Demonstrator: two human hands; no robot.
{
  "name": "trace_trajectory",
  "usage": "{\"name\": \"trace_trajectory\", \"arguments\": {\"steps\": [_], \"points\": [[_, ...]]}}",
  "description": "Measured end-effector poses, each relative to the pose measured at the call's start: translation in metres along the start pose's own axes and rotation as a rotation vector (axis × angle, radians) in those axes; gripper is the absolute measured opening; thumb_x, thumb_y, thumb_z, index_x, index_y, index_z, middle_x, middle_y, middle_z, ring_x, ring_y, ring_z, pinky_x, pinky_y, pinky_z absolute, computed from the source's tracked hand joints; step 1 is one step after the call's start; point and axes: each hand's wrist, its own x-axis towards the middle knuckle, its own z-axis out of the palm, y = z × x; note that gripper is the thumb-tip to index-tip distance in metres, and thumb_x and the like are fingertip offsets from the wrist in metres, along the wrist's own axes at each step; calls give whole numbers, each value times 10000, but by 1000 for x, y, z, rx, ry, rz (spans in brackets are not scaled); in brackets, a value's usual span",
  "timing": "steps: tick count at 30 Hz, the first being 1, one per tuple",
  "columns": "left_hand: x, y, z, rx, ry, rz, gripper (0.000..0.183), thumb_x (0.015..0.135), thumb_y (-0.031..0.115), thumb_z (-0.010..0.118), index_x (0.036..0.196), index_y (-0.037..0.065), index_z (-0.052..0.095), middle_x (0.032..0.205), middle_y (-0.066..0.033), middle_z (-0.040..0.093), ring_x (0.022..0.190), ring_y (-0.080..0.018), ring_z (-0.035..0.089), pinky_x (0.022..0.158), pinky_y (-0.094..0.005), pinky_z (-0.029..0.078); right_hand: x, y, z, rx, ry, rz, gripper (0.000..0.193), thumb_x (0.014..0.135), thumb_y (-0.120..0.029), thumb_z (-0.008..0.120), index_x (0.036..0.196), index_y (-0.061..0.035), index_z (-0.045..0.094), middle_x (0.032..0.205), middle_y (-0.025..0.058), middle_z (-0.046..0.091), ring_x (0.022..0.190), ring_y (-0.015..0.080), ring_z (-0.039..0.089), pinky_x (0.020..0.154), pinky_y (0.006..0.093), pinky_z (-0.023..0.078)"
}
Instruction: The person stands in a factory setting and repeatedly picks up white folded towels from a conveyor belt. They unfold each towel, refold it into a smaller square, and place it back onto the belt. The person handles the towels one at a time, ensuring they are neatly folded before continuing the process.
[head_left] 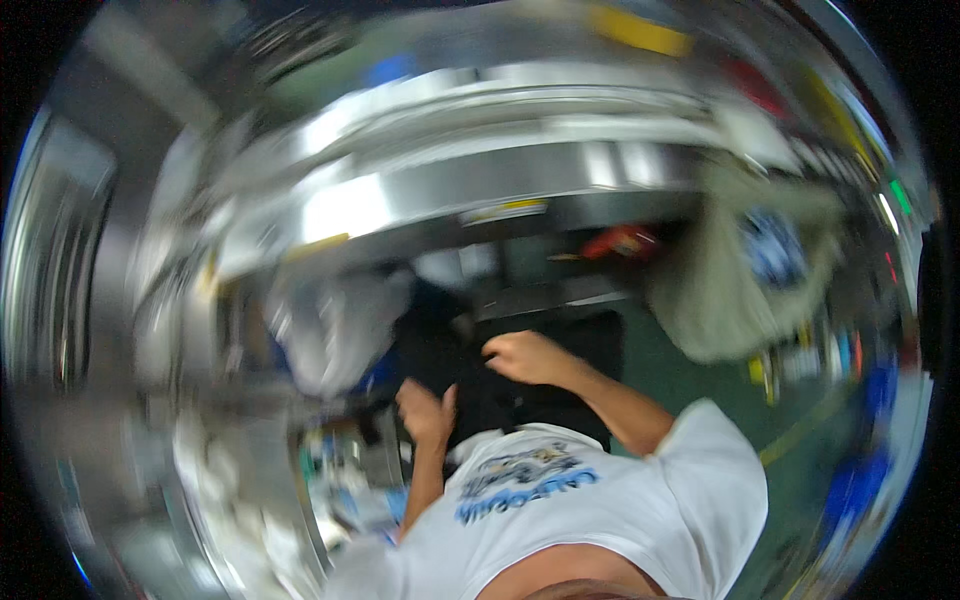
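The picture is smeared by motion. My left hand (425,408) is held in front of my body with the thumb standing apart from the fingers, and I see nothing in it. Beside it, a little farther forward, my right hand (525,357) has its fingers curled in loosely; no held thing shows. Both hands are over my dark trousers (580,345), below the edge of a shiny metal counter (430,185). Nearest to my left hand is a bulging translucent plastic bag (335,325). Neither hand visibly touches it.
At the right hangs a large beige bag (705,290) with something blue and white in its opening. A red thing (620,241) lies under the counter. White bundles (240,500) fill the lower left. Green floor (690,400) shows on the right, with blue things (860,480) beyond.
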Motion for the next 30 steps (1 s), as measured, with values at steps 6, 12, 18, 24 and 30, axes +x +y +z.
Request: {"name": "trace_trajectory", "arguments": {"steps": [6,12,18,24,30], "points": [[15,23,-47,-259,-238,-171,974,850,581,783,1466,-60,387,1419,-266,485,1224,-414,574,965,-503,536,35,-92,0,237,66,11,201,994,-97,687,1163,7,719,976,94,738,837,147,689,755,294,545],[16,21,-38,-321,-274,-199,1021,883,593,747,1553,-42,310,1512,-300,405,1353,-452,484,1089,-560,452,156,-190,51,503,-184,-215,239,992,-108,706,1193,20,690,970,61,729,851,90,659,748,259,538],[26,-11,-27,-517,-433,-203,1005,921,578,685,1622,-7,265,1595,-312,327,1419,-503,393,1130,-604,384,254,-310,146,443,-457,-397,484,943,-237,788,1331,-7,613,1138,102,678,1054,165,645,920,300,536],[17,-21,44,-644,-70,-108,789,909,569,673,1563,175,474,1588,-278,336,1319,-515,435,1104,-642,374,301,-364,250,184,-181,-529,817,840,-564,820,1297,71,586,1286,275,565,1289,355,496,1030,452,483],[13,-27,59,-718,-5,-9,786,939,554,663,1563,122,460,1589,-254,396,1389,-452,444,1091,-606,415,321,-415,269,41,-175,-468,781,842,-645,773,1054,104,701,1170,308,579,1139,427,536,1013,488,477]]}}
